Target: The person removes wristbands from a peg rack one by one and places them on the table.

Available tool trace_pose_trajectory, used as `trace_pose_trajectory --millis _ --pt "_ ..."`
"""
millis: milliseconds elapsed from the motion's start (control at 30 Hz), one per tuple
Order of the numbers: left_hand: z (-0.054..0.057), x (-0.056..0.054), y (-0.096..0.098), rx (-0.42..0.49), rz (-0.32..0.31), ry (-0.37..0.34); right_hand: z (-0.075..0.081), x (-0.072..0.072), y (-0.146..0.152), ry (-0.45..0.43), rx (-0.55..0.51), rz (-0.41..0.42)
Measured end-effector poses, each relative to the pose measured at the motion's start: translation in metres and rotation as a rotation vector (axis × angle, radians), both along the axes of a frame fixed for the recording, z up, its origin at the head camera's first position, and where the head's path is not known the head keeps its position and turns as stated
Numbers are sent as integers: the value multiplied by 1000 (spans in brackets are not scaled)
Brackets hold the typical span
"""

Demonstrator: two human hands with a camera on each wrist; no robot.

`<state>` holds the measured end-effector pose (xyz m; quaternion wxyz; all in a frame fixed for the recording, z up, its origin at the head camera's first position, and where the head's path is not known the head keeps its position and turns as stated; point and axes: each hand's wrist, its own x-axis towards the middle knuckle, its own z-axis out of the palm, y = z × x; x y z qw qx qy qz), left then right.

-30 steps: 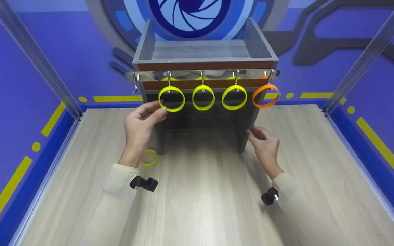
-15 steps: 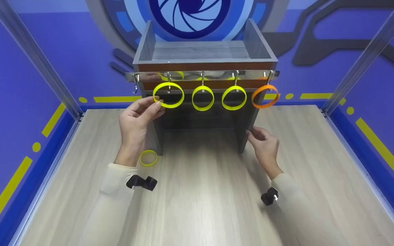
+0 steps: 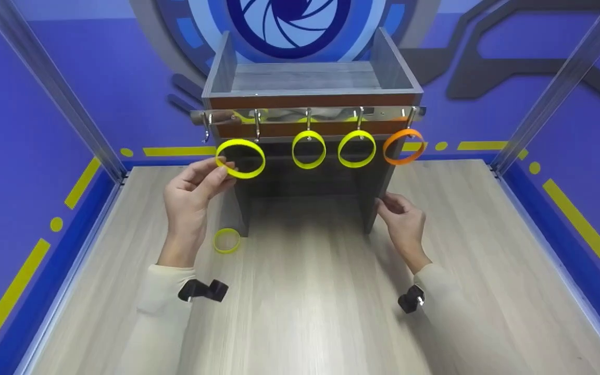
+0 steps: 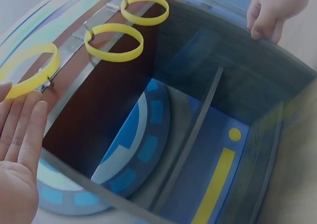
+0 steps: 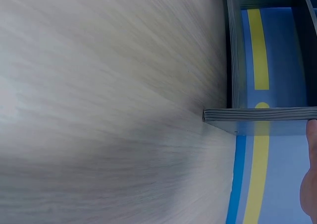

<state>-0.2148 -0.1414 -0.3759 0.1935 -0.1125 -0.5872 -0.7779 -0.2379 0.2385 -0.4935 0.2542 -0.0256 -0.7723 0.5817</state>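
A yellow wristband is pinched between the thumb and fingers of my left hand, just below and left of a bare metal hook. In the left wrist view this wristband looks close to the hook but apart from it. Two more yellow wristbands and an orange wristband hang on hooks to the right. My right hand grips the front edge of the grey rack's right side panel; the right wrist view shows only part of that hand against the panel.
The metal hook rail runs across the front of the grey rack. Its leftmost hook bears nothing. Another yellow wristband lies on the wooden table by the rack's left foot. Blue walls enclose the table.
My left hand has brought the yellow wristband off the second hook from the left, then down and to the left. My right hand has stayed on the side panel.
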Motion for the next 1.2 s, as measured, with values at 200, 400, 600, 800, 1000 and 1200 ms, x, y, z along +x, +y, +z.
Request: trace_pose_trajectory --millis 200,400,600,800,1000,1200 --pt "-25 5 -14 40 52 -54 0 0 0 -2 1 5" --pt "-62 8 -27 69 118 -134 0 3 0 6 -10 16" --pt "-94 6 -41 115 178 -238 -8 -3 3 -10 -2 12" --pt "-117 3 -56 159 220 -305 -28 -18 15 24 12 25" --pt "-139 1 -74 110 272 -379 -27 -19 16 8 17 5" --pt "-159 2 -88 134 312 -488 -31 -21 15 -23 10 1"
